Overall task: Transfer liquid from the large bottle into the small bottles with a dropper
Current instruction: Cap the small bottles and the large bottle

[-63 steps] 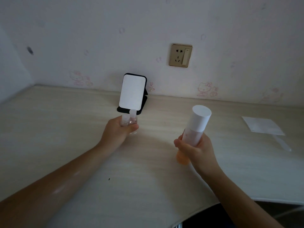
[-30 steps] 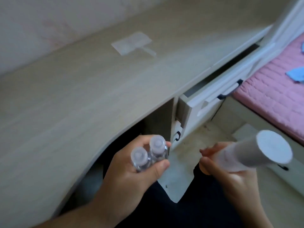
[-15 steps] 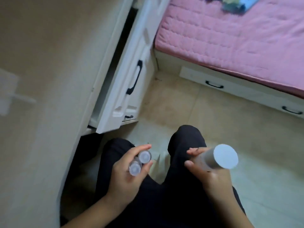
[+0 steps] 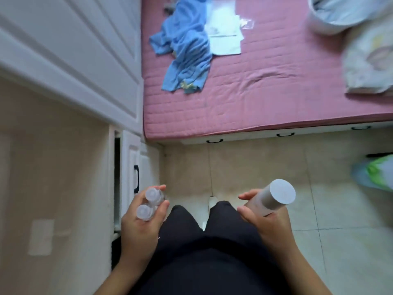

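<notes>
My left hand (image 4: 139, 227) grips two small clear bottles (image 4: 148, 204) side by side, their round caps facing the camera. My right hand (image 4: 263, 222) holds the large bottle (image 4: 274, 198) around its body, its white cap pointing up at me. Both hands hover above my lap in dark trousers, away from the desk. A flat white packet (image 4: 41, 237) lies on the desk at the left; no dropper can be made out.
The beige desk (image 4: 63, 177) runs along the left, with a white drawer unit (image 4: 133, 173) ajar beside my left hand. A pink bed (image 4: 265, 88) with blue cloth (image 4: 185, 50) and papers lies ahead. Tiled floor (image 4: 340, 241) spreads to the right, with a green bag (image 4: 380, 173).
The view has swung from the desk and wall round to the bed and floor. Both hands lifted the bottles off the desk and now hold them over my lap.
</notes>
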